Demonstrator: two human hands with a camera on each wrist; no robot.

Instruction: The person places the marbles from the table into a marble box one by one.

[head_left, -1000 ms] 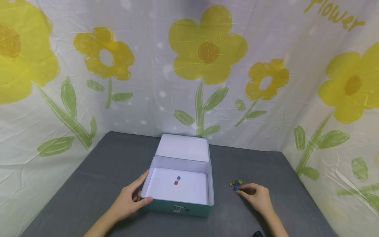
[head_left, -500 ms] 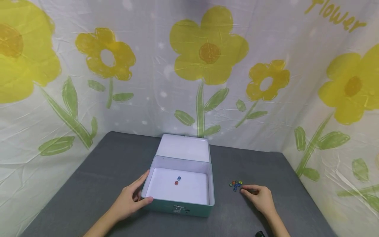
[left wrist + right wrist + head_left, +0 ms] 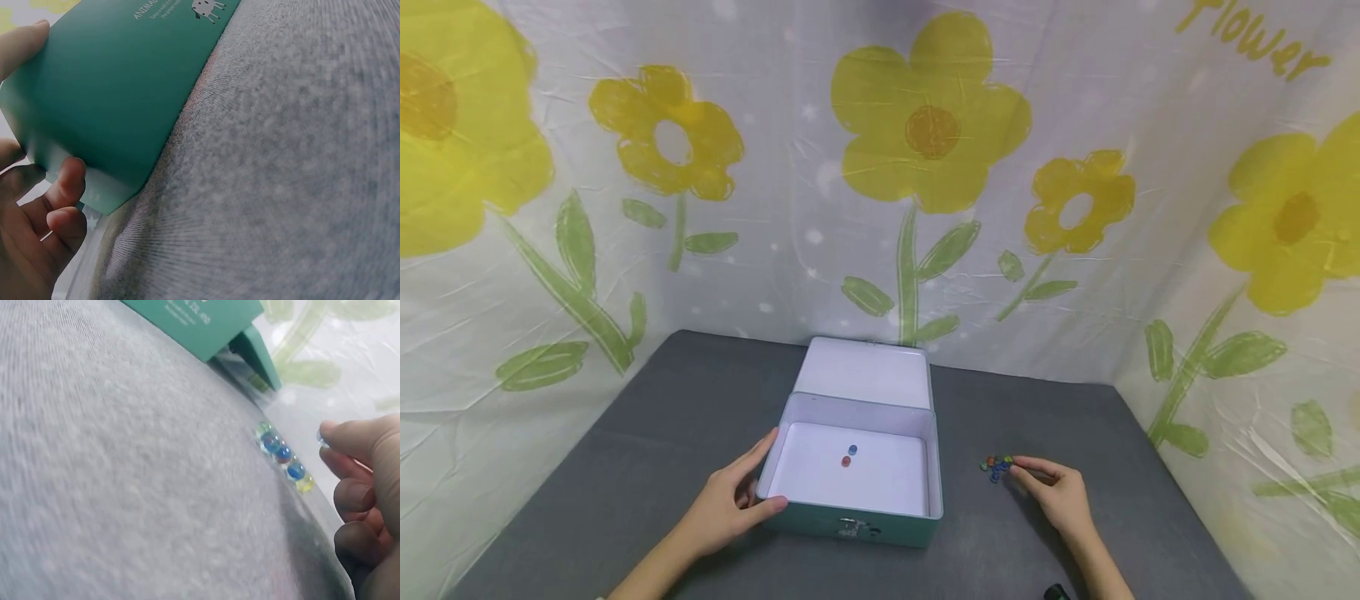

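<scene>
A green metal box (image 3: 850,531) with a white inside stands in the middle of the table, its lid (image 3: 865,371) tipped back. Inside lie a blue marble (image 3: 852,450) and a red marble (image 3: 846,461). My left hand (image 3: 726,504) grips the box's left front corner, thumb over the front rim and fingers along the side. To the right of the box, several glass marbles (image 3: 283,453) are clustered on the cloth. Just above that cluster, my right hand (image 3: 1060,496) pinches a clear bluish marble (image 3: 320,437) between thumb and index finger, mostly hidden by the fingertips.
Dark grey cloth covers the table (image 3: 647,442). A flower-printed curtain (image 3: 782,250) hangs behind it and along both sides. A small black object (image 3: 1056,592) shows at the bottom edge by the right forearm.
My right hand has shifted slightly right and then away from me, its fingertips rising with a pinched marble. My left hand and the box have stayed in place.
</scene>
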